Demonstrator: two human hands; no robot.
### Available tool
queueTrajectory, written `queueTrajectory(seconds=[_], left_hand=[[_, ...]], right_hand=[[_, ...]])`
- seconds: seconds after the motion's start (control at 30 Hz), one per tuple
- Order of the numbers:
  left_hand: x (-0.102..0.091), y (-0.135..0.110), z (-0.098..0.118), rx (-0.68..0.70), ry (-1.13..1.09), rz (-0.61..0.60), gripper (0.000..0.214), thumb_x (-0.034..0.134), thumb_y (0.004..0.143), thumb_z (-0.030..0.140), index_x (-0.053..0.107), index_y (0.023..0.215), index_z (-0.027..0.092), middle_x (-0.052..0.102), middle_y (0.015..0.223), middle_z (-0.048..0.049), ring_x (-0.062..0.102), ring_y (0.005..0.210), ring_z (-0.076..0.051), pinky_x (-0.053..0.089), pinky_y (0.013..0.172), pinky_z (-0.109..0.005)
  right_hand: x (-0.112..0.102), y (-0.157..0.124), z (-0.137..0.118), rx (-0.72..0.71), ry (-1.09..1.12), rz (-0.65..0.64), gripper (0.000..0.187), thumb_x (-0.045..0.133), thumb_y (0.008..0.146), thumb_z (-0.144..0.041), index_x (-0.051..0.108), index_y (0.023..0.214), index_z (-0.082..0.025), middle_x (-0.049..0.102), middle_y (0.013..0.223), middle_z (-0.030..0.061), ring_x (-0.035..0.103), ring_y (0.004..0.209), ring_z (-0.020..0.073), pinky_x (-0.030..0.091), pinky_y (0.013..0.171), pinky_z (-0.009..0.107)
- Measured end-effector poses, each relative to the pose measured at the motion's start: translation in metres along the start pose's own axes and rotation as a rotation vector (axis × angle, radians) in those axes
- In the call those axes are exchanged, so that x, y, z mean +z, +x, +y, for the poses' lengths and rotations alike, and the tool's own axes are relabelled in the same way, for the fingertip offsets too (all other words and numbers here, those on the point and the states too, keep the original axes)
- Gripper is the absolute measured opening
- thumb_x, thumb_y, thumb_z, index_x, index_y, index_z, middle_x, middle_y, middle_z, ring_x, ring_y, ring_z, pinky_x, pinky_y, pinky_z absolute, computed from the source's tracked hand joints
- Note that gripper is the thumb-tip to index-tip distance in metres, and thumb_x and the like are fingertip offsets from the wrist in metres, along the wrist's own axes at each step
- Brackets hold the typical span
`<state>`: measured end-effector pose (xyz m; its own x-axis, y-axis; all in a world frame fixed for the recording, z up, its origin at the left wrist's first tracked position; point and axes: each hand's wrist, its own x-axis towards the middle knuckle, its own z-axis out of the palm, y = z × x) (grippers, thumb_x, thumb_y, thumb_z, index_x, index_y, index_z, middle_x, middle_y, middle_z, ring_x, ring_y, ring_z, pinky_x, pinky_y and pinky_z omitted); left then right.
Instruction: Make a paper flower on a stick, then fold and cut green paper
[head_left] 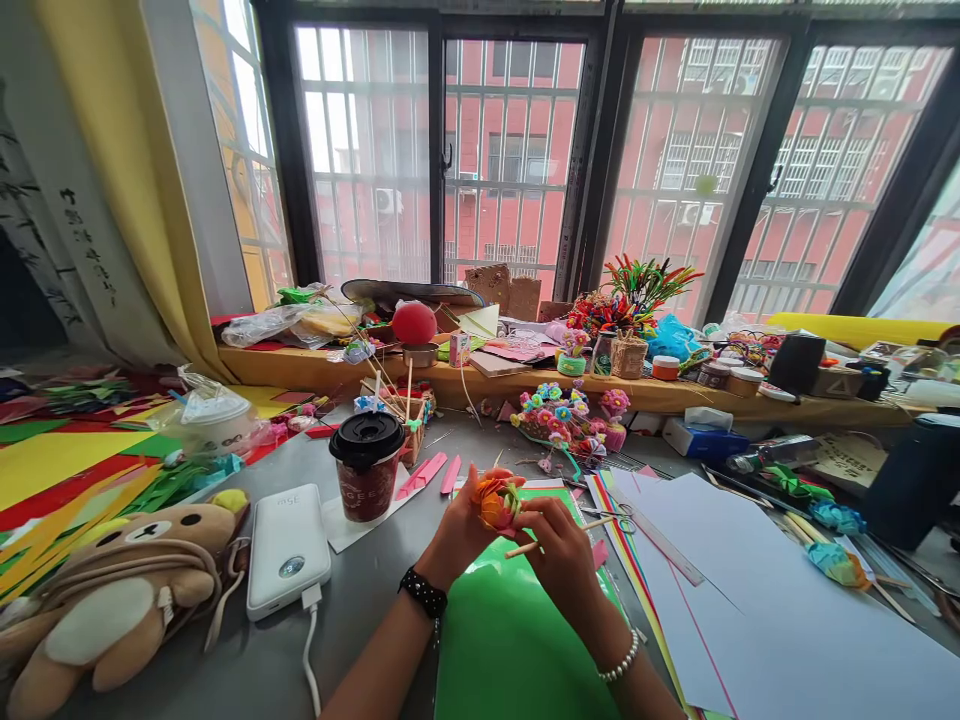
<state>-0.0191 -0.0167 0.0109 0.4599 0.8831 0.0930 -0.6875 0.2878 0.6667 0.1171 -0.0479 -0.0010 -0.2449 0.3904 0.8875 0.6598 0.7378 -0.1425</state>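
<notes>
An orange and pink paper flower (496,503) is cupped in my left hand (459,520), whose fingers curl round its side and back. My right hand (559,545) has its fingertips pressed on the flower's right edge, where some yellow-green shows. A thin wooden stick (523,549) also passes through the right hand, its ends sticking out on both sides. Both hands are over a glossy green sheet (517,640). Strips of folded pink paper (424,474) lie to the left of the hands.
A lidded dark red cup (367,470), a white power bank (289,550) and a plush bear (135,590) stand or lie on the left. White paper sheets (780,580) with a clear ruler (660,540) and scissors (624,515) are on the right. Crocheted-looking flowers (559,415) are behind.
</notes>
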Motion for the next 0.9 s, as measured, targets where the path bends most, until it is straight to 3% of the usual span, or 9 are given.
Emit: queueTrajectory(seconds=[0.17,0.27,0.4,0.57,0.73,0.9], left_hand=[[0.001,-0.001,-0.001,0.056,0.065,-0.002,0.038,0.046,0.081,0.030,0.042,0.118,0.022,0.060,0.096,-0.0073,0.058,0.072,-0.016,0.043,0.057,-0.024],[0.006,-0.004,-0.003,0.081,0.102,-0.004,0.047,0.047,0.080,0.027,0.032,0.125,0.025,0.060,0.095,-0.0062,0.058,0.071,-0.016,0.043,0.053,-0.023],[0.013,-0.006,-0.006,0.072,0.140,0.005,0.047,0.049,0.078,0.027,0.035,0.123,0.026,0.060,0.096,-0.0053,0.058,0.065,-0.013,0.041,0.049,-0.021],[0.013,-0.008,-0.009,0.039,0.083,0.012,0.031,0.052,0.076,0.024,0.050,0.107,0.021,0.060,0.096,-0.0053,0.056,0.065,-0.012,0.041,0.054,-0.022],[0.011,-0.007,-0.012,0.045,0.022,-0.037,0.016,0.050,0.077,0.020,0.055,0.092,0.019,0.061,0.093,-0.0047,0.057,0.074,-0.014,0.042,0.062,-0.025],[0.012,-0.006,-0.011,0.047,0.003,-0.081,0.027,0.045,0.080,0.019,0.050,0.106,0.020,0.062,0.085,-0.0041,0.059,0.070,-0.014,0.041,0.060,-0.023]], right_hand=[[0.001,-0.001,0.001,0.004,-0.007,-0.020,0.010,0.047,0.082,-0.020,0.054,0.074,-0.020,0.058,0.077,0.0049,0.054,0.074,0.0171,0.046,0.060,0.027],[0.001,-0.002,0.002,0.026,-0.030,-0.013,0.009,0.047,0.081,-0.022,0.053,0.075,-0.020,0.057,0.078,0.0048,0.054,0.074,0.0171,0.046,0.060,0.027],[0.001,-0.003,0.002,0.032,-0.101,0.027,0.009,0.045,0.081,-0.024,0.051,0.077,-0.020,0.055,0.076,0.0050,0.054,0.070,0.0171,0.045,0.056,0.026],[0.001,-0.005,0.003,0.015,-0.151,0.053,0.008,0.045,0.082,-0.027,0.048,0.083,-0.020,0.054,0.079,0.0056,0.054,0.072,0.0180,0.046,0.056,0.027],[-0.002,-0.007,0.006,0.070,-0.143,0.069,0.026,0.048,0.080,-0.035,0.045,0.100,-0.019,0.050,0.086,0.0081,0.053,0.079,0.0205,0.049,0.059,0.030],[-0.007,-0.003,0.007,0.143,-0.066,-0.042,0.036,0.053,0.076,-0.035,0.048,0.110,-0.021,0.044,0.094,0.0083,0.054,0.069,0.0165,0.049,0.055,0.029]])
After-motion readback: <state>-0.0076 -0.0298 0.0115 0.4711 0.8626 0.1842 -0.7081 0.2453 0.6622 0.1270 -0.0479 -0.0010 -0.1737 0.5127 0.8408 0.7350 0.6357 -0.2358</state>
